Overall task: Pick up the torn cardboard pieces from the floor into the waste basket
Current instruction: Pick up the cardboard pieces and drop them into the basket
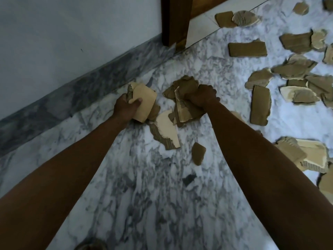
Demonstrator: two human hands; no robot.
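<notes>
My left hand (127, 107) grips a small stack of pale torn cardboard pieces (145, 101) just above the marble floor, near the wall. My right hand (201, 95) grips a bunch of brown torn cardboard (183, 87), its fingers curled round them. Between and below the hands a pale torn piece (166, 129) and a small brown piece (198, 153) lie on the floor. No waste basket is in view.
Several more torn cardboard pieces (259, 105) are scattered over the marble floor (144, 195) to the right and far right. A white wall (63, 42) with a grey skirting runs along the left. A wooden door frame (173, 20) stands at the top centre.
</notes>
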